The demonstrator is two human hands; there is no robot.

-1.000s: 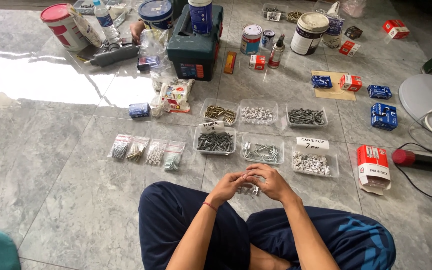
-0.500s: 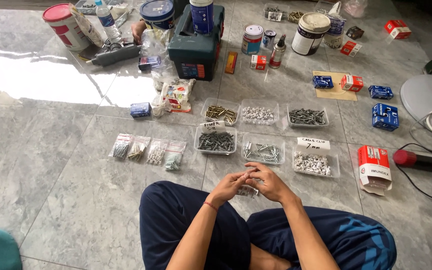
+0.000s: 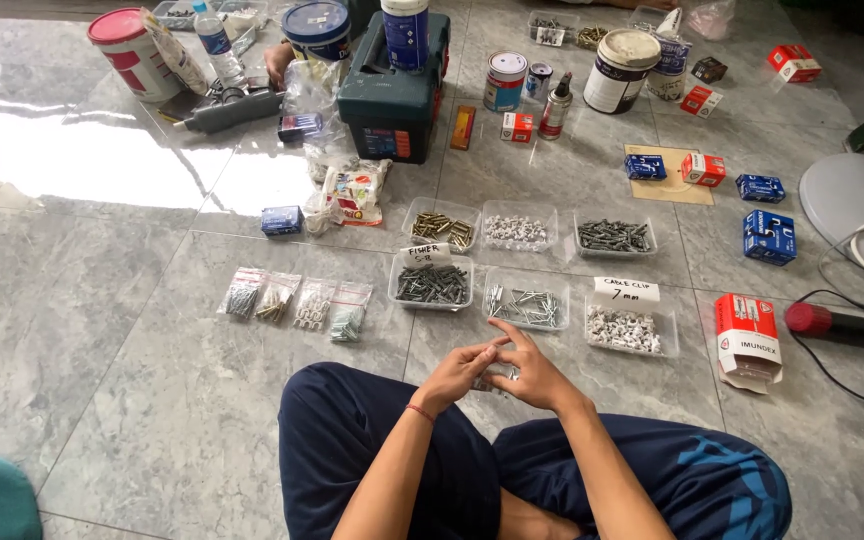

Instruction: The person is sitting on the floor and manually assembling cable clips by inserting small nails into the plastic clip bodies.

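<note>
Small silvery metal pieces point(image 3: 508, 374), too small to identify, sit between the fingertips of both hands, low over the grey tiled floor point(image 3: 132, 330), just above the person's crossed legs in dark blue trousers point(image 3: 372, 440). Left hand point(image 3: 459, 372): fingers curled, tips pinching at the pieces; red string on the wrist. Right hand point(image 3: 529, 366): fingers partly bent around the pieces, index finger extended toward the left hand. Hands touching at the fingertips.

Just beyond the hands: clear plastic tray of long silvery screws point(image 3: 525, 299), flanked by a clear tray of dark grey plugs point(image 3: 432, 283) on its left and a clear tray of small white clips point(image 3: 630, 325) on its right, the latter two with white paper labels. Three more clear trays stand in a row behind. Four small clear bags of fasteners point(image 3: 297, 300) lie to the left. Red-and-white cardboard box point(image 3: 748, 338) lies to the right. Dark green tool case point(image 3: 393, 90) well beyond, among paint tins.
</note>
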